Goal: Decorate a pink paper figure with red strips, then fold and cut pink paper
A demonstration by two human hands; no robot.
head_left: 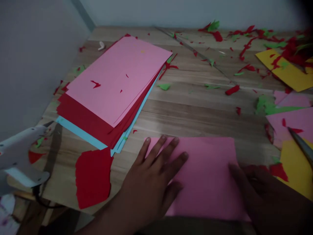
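Note:
A pink sheet of paper lies at the near edge of the wooden table. My left hand rests flat on its left part, with the fingers spread. At the sheet's right edge, my right hand has its thumb on top of the paper and its fingers curled, pinching that edge. Left of my left hand lies a red piece of paper with ragged edges. Farther back is a stack of sheets, with pink paper on top, red paper below it and light blue paper at the bottom.
A white glue gun with a black cord stands at the left edge. Scissors lie at the right over yellow paper. Red and green scraps are scattered across the table, thickest at the back right.

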